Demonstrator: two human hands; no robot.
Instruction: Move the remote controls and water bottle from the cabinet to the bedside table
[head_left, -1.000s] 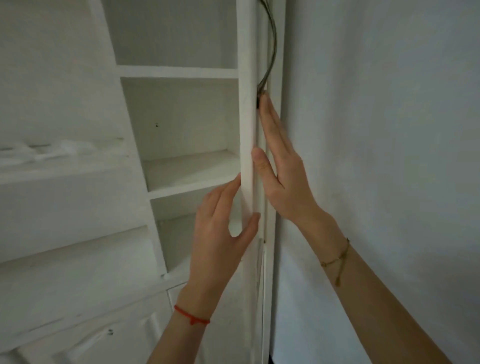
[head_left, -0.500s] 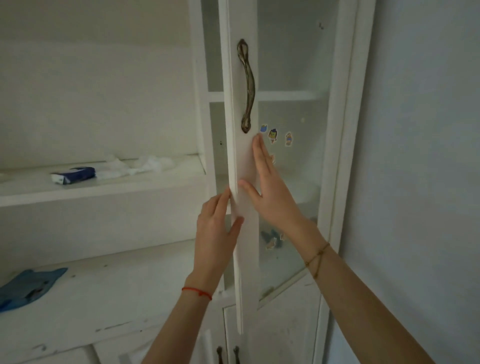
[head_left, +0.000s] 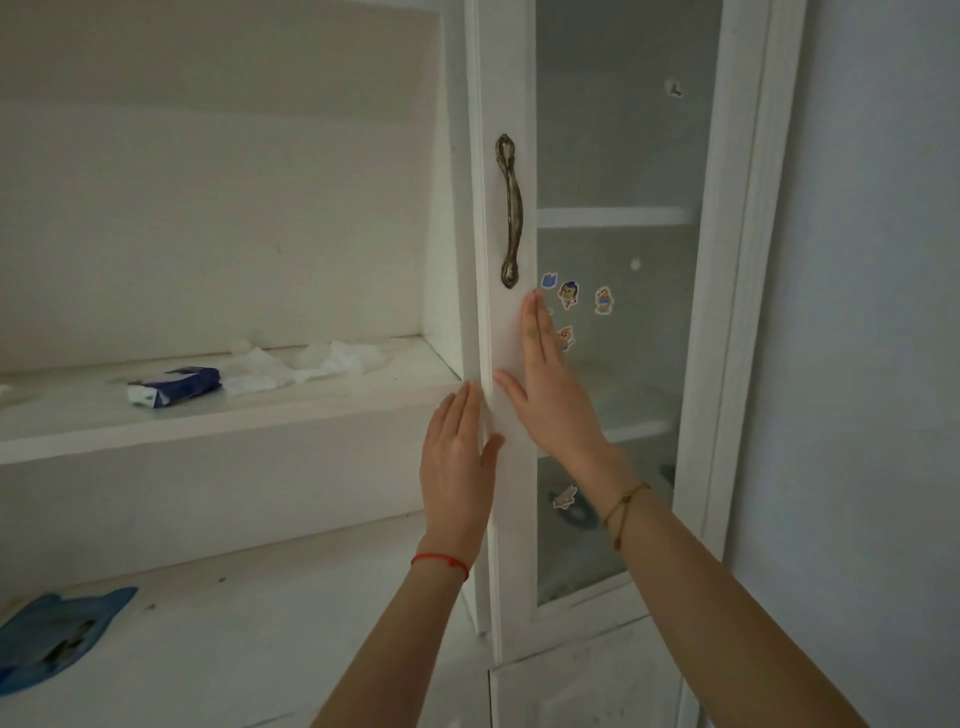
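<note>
While both hands lie flat with fingers straight on the white cabinet door (head_left: 511, 364), the left hand (head_left: 457, 457) sits at its left edge and the right hand (head_left: 550, 395) just below the bronze handle (head_left: 510, 210). Cartoon stickers (head_left: 569, 295) dot the frosted glass pane (head_left: 623, 130). A blue tissue pack (head_left: 176, 385), its print unreadable, and crumpled plastic (head_left: 311, 364) lie on the open shelf (head_left: 208, 431). No remotes or bottle show.

A tissue pack (head_left: 175, 385) and crumpled plastic (head_left: 311, 364) share 1 shelf (head_left: 208, 431).
</note>
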